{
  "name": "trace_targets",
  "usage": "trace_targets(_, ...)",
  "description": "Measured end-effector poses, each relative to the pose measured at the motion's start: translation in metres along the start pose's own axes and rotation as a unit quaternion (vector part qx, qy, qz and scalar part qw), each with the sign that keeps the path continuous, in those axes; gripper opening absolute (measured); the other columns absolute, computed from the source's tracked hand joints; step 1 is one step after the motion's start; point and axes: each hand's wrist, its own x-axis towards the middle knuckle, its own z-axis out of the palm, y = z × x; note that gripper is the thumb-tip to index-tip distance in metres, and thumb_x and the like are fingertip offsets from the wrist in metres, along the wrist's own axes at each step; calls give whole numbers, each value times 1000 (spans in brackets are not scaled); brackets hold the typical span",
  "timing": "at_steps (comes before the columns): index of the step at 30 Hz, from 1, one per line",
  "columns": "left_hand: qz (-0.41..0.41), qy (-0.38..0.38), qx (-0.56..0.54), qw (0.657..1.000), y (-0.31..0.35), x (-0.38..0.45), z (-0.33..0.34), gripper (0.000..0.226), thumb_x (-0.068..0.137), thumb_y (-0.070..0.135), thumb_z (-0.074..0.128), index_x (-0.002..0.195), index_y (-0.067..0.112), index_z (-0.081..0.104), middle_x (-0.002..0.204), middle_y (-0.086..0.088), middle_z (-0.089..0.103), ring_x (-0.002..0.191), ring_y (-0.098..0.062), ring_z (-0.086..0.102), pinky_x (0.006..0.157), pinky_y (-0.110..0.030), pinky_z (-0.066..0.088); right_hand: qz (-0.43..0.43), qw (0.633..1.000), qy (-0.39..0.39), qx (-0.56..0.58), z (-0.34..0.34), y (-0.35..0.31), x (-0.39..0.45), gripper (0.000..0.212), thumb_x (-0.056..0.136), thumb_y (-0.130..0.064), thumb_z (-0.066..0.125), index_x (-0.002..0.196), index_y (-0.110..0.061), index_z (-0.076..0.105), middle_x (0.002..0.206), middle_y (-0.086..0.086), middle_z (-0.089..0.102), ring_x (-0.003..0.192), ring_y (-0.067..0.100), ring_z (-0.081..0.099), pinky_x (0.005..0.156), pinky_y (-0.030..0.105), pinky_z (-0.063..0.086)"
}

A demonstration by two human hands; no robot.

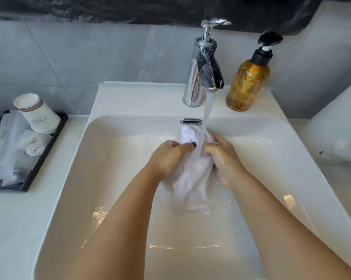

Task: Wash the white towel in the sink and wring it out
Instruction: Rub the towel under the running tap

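The white towel is bunched up and wet, held over the middle of the white sink. My left hand grips its left side, fingers curled into the cloth. On the other side my right hand grips the towel, wet with droplets. Water runs from the chrome faucet in a steady stream and lands on the towel between my two hands. The towel's lower end hangs down toward the basin floor.
An amber soap pump bottle stands right of the faucet on the sink ledge. A black tray with paper cups and wrapped sachets sits on the counter at left. A white rounded object stands at the right edge.
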Motion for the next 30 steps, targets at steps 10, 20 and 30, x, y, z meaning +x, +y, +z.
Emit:
trace_targets(10, -1, -95, -64, 993, 7, -21, -25, 43, 79, 45, 78, 101, 9, 67, 93, -12, 77, 84, -26, 74, 79, -39, 59, -143, 977, 17, -159, -13, -22, -22, 55, 56, -30, 52, 110, -31, 61, 106, -7, 63, 100, 13, 56, 82, 29, 43)
trace_targets(20, 176, 153, 201, 952, -11, -19, -30, 63, 80, 47, 62, 137, 23, 48, 141, 5, 45, 133, -18, 38, 107, -34, 36, -244, 878, 100, -400, -7, -12, -20, 39, 89, -24, 49, 125, -13, 58, 126, 8, 48, 121, 30, 48, 102, 48, 39)
trace_targets(30, 200, 334, 386, 837, -38, 18, 23, 41, 88, 42, 32, 88, 9, 57, 81, -7, 57, 73, -30, 53, 63, -38, 39, -229, 792, 57, -563, 26, 17, -7, 30, 98, -30, 43, 121, -10, 46, 111, 9, 47, 98, 33, 54, 73, 38, 41)
